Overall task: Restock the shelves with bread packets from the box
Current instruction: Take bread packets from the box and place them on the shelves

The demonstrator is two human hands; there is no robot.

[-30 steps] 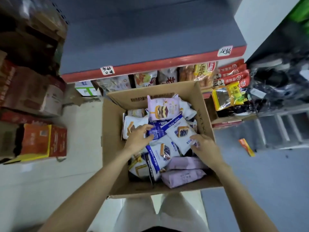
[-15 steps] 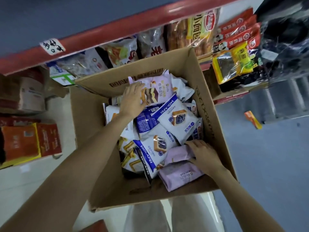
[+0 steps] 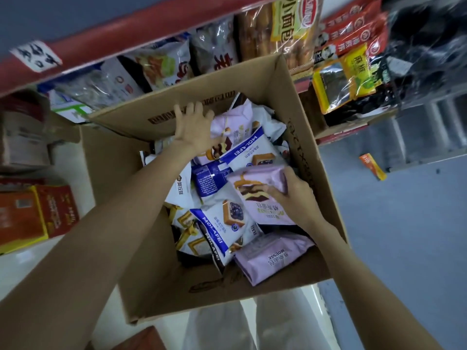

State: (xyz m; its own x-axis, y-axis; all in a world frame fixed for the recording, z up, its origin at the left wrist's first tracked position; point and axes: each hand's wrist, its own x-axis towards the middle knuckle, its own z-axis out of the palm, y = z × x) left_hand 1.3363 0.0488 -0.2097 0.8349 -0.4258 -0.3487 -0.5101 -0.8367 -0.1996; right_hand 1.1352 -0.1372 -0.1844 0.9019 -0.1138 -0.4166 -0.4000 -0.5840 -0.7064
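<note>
Right grip (image 3: 290, 195) holds purple bread packet (image 3: 262, 198) over the box (image 3: 300, 137)

My left hand (image 3: 193, 125) covers part of a lilac packet (image 3: 235, 127) at the box's far wall (image 3: 161, 114), so I cannot tell whether the fingers touch it or the cardboard. My right hand (image 3: 294, 195) hides the near-right corner of the lilac packet it grips (image 3: 257, 195). Lower packets in the box are buried under the top layer; I cannot count them. The shelf (image 3: 141, 29) is cut off by the top edge, its label (image 3: 35, 56) too smeared to read. The dark wrapped goods (image 3: 427, 59) at the right are blurred beyond telling.
</note>
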